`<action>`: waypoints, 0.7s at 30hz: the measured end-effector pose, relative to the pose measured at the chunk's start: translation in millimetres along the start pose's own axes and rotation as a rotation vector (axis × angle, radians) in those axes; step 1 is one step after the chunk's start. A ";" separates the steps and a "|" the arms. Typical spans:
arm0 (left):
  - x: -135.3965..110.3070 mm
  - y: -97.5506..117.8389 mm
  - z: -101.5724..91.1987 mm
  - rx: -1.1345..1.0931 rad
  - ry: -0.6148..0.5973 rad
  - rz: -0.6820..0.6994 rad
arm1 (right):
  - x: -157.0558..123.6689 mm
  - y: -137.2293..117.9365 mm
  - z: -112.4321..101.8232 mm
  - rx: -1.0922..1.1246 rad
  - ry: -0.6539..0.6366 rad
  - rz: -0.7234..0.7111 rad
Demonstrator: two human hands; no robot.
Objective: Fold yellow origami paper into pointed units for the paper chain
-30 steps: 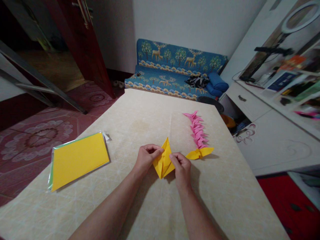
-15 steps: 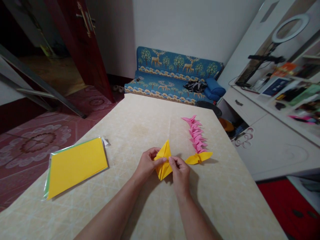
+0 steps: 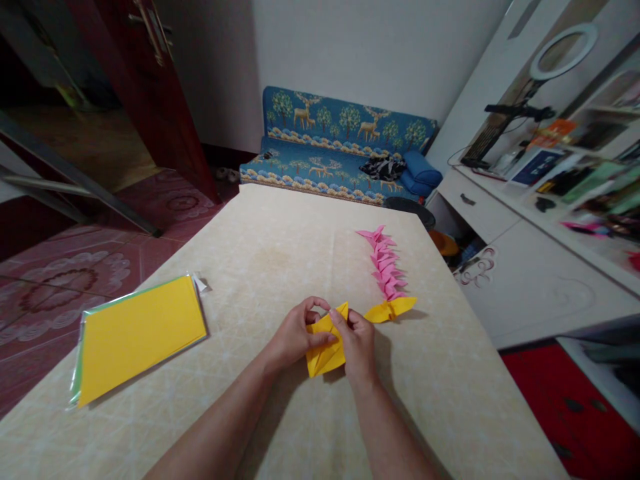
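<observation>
My left hand point(image 3: 296, 333) and my right hand point(image 3: 358, 341) both pinch a folded yellow paper piece point(image 3: 325, 354) that lies on the beige table point(image 3: 280, 247), near its middle. The fingers of both hands press on its upper part, which is folded down. Just right of my right hand lies a finished yellow folded piece point(image 3: 390, 309). It sits at the near end of a row of several pink folded pieces point(image 3: 383, 263) running away from me.
A clear packet of coloured paper point(image 3: 135, 337), yellow sheet on top, lies at the table's left edge. Beyond the table stands a blue patterned sofa point(image 3: 340, 157). White cabinets point(image 3: 525, 267) and shelves with a ring light point(image 3: 563, 50) are on the right. A dark red door point(image 3: 150, 93) is at left.
The upright tip of the yellow piece has been folded down toward me under my fingers. Both hands have closed in on it. The view has shifted slightly.
</observation>
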State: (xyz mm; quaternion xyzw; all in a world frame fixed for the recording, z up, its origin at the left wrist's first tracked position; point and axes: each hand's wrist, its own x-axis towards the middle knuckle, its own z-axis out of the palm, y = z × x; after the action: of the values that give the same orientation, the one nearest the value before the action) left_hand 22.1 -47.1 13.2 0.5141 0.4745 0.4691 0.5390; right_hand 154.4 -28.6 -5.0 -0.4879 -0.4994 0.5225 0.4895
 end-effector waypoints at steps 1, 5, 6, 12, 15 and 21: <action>-0.1 0.4 -0.5 0.008 -0.008 -0.007 | 0.0 0.9 -1.2 0.010 0.012 0.000; 0.2 -1.3 -1.5 -0.038 -0.013 -0.032 | -0.8 2.0 -3.5 0.061 0.054 -0.021; 0.5 -2.7 -1.6 -0.079 0.000 -0.053 | -0.6 1.2 -4.0 0.070 0.068 -0.031; 2.6 -1.9 -8.9 -0.154 0.235 0.039 | 6.0 -18.7 -12.3 0.015 0.069 -0.236; -6.4 12.9 -17.4 0.086 0.335 0.341 | 3.4 -34.8 -19.5 -0.098 -0.046 -0.436; -63.7 27.9 -28.0 0.603 0.066 0.580 | -30.5 -32.1 -46.0 -0.421 -0.248 -0.644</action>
State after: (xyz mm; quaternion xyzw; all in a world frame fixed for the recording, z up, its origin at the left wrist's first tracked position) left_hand -13.1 -106.5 42.4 0.7459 0.4433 0.4575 0.1944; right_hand 202.6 -56.3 26.5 -0.3292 -0.7780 0.2838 0.4537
